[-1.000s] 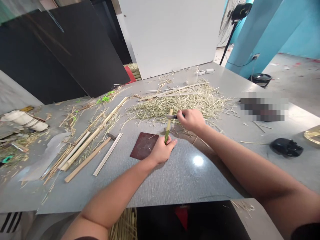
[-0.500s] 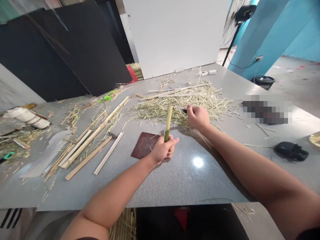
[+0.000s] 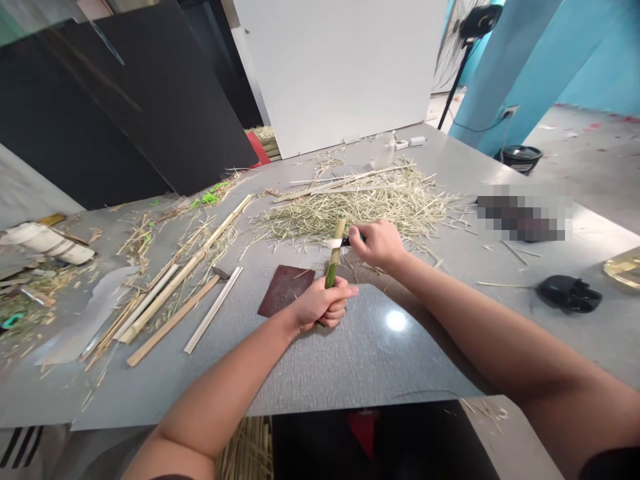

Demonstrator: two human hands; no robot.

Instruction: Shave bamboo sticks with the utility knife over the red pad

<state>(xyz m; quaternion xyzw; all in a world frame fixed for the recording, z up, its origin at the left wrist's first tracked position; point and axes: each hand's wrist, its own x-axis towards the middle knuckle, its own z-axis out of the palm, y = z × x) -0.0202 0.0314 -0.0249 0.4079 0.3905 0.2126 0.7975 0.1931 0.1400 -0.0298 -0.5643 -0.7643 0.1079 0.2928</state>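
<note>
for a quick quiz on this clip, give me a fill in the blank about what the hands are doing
The left hand grips a bamboo stick whose lower part is ____.
The right hand pinches a small knife with its blade against the upper part of the ____.
A flat square sheet beside the left hand is dark ____.

Missing words: green; bamboo stick; red

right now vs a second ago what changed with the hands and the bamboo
The right hand moved back left from out over the straw, bringing the small knife to the top of the green bamboo piece. The left hand kept its grip on the bamboo, near the dark red mat. The straw pile stayed put.
</note>
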